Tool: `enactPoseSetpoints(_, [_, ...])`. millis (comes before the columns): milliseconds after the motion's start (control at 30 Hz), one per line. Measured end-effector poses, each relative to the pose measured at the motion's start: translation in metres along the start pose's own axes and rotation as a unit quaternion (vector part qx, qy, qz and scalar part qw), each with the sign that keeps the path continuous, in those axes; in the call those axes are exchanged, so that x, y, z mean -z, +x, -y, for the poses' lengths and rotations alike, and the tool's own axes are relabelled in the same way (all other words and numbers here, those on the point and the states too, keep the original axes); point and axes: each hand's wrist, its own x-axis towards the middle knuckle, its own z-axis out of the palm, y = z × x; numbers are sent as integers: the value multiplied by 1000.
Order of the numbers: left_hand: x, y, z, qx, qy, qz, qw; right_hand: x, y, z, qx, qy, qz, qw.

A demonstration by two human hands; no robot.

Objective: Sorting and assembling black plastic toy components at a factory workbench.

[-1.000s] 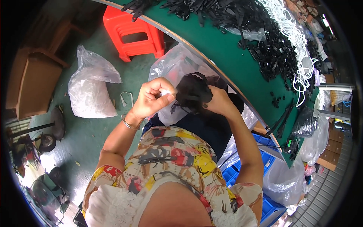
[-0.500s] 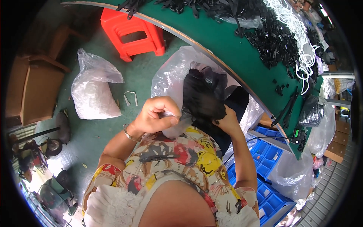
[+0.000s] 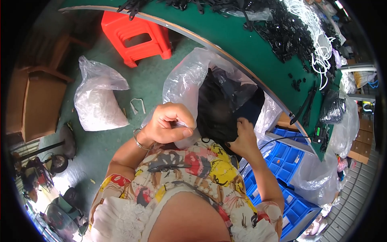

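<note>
A large clear plastic bag (image 3: 181,82) stands on my lap below the table edge, its mouth toward me. My left hand (image 3: 171,124) is closed in a pinch on the bag's near rim, with a bracelet at the wrist. Inside the mouth lies a black bundle (image 3: 215,109), soft-looking, its exact kind not clear. My right hand (image 3: 244,139) has its fingers curled on the bundle's right side; the fingertips are partly hidden. A small dark ring shows at the bundle's near edge.
The green table (image 3: 242,52) curves overhead with heaps of black straps and white cords (image 3: 318,52). A red stool (image 3: 137,38) and a filled plastic bag (image 3: 98,103) stand on the floor at left. Blue bins (image 3: 288,161) are at my right, a cardboard box (image 3: 42,103) far left.
My right hand has moved slightly nearer to me along the black bundle, which now lies flatter and lower in the bag. My left hand keeps its pinch. The view has shifted a little.
</note>
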Motion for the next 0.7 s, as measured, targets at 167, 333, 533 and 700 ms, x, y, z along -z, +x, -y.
enactPoseSetpoints(167, [-1,3,0,0,10,-2,1000,26,18,-2,85,-36,103,990])
enactPoseSetpoints(333, [4,4,-2,2,23,0,1000,66,44,-12,146,41,220,964])
enactPoseSetpoints(533, [5,5,2,18,17,-10,1000,51,96,20,131,73,32,988])
enactPoseSetpoints(700, [7,7,2,38,20,-13,999,-9,142,66,186,-137,9,973])
